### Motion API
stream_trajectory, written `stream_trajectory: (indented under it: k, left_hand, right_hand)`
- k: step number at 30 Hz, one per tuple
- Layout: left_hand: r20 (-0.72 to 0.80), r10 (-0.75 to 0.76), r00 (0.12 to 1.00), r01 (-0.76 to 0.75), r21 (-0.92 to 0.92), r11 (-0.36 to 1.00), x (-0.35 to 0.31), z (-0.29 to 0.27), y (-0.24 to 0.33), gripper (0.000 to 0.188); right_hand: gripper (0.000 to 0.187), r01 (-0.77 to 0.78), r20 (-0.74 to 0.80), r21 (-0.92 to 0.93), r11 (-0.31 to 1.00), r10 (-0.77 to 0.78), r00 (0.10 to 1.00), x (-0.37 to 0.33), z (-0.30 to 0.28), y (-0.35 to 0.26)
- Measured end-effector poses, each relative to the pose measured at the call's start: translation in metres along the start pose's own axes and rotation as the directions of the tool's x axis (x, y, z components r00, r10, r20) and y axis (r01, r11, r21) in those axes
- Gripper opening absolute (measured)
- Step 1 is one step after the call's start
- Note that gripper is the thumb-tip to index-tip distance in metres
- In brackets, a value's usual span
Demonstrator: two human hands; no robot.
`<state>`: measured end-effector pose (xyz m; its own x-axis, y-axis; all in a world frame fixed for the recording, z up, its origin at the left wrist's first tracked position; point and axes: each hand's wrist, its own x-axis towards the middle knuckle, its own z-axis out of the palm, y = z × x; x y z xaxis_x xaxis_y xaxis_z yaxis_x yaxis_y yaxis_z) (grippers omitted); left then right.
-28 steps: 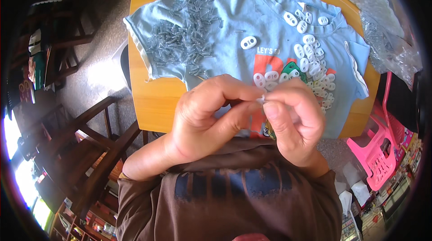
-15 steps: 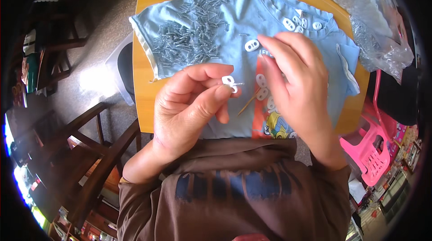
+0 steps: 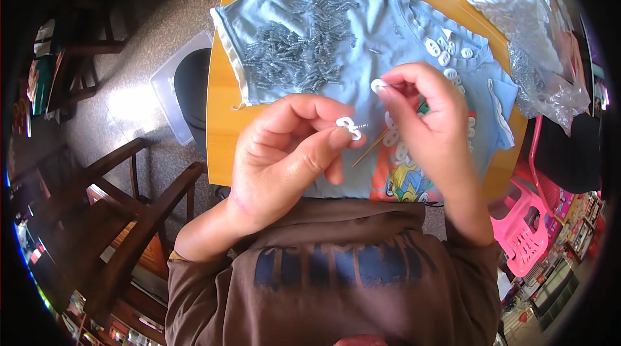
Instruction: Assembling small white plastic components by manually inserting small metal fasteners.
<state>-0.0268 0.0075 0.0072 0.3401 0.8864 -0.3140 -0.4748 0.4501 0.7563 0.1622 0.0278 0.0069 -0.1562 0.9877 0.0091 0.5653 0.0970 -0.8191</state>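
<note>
fingers of left hand (image 3: 284,158) pinch a white clip (image 3: 349,127); right hand (image 3: 427,126) pinches another (image 3: 378,85).

White pieces (image 3: 414,142) partly hidden behind right hand (image 3: 430,129).

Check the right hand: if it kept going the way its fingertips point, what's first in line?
The right hand, pinching a white oval piece, points up-left. First in line looks like the small metal springs on the light blue shirt; depth unclear.
</note>
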Motion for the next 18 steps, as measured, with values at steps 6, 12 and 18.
stream_trajectory:
  k: [6, 12, 18]
  left_hand:
    - [0.015, -0.038, 0.999, 0.039, -0.014, 0.999, 0.003, 0.009, -0.001, 0.013]
    - [0.016, -0.094, 0.995, 0.094, 0.013, 0.996, 0.004, 0.019, -0.001, 0.012]
    - [-0.007, -0.104, 0.995, 0.104, 0.008, 0.995, 0.005, 0.022, -0.003, 0.011]
  right_hand:
    - [0.019, -0.356, 0.177, 0.721, 0.595, 0.339, 0.924, -0.013, -0.008, -0.021]
    - [0.021, -0.35, 0.196, 0.83, 0.434, 0.36, 0.912, -0.019, -0.005, -0.024]
    - [0.02, -0.394, 0.246, 0.806, 0.441, 0.356, 0.902, -0.023, -0.011, -0.023]
